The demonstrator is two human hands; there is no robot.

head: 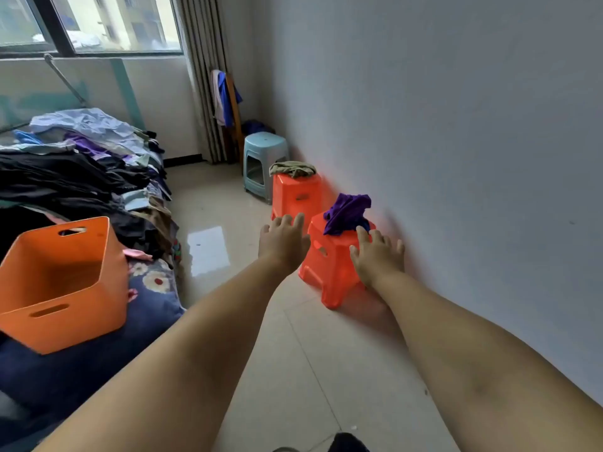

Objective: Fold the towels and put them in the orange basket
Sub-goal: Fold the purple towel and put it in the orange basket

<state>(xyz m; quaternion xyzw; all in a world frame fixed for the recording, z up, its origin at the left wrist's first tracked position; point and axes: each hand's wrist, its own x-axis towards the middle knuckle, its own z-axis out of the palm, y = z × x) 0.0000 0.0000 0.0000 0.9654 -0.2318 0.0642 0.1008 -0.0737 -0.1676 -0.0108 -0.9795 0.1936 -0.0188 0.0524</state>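
Left hand: your left hand (284, 240) reached forward at the centre of the frame, fingers straight and spread, its grip apart and holding nothing; it hung just left of the near orange stool.
Right hand: your right hand (378, 256) stretched out right of centre, fingers straight and relaxed, its grip apart; the fingertips (361, 232) reached the lower edge of the purple towel, though contact could not be told for sure.
Purple towel: a crumpled purple towel (348, 213) lay unfolded on top of the near orange stool (329, 272), just right of centre, close against the wall.
Green towel: a crumpled olive-green towel (293, 168) lay on the far orange stool (296, 198), just above your left hand in the frame.
Orange basket: the orange basket (62, 308) stood at the lower left of the frame on the bed (81, 363), tilted a little, nothing visible inside it, well apart from both towels.
Bed: a heap of mixed clothes (78, 164) covered it at the left, behind the basket.
Blue stool: a pale blue stool (264, 158) stood above the orange stools, near the curtain (202, 76).
Floor: pale tiles (313, 370) ran between the bed and the wall.
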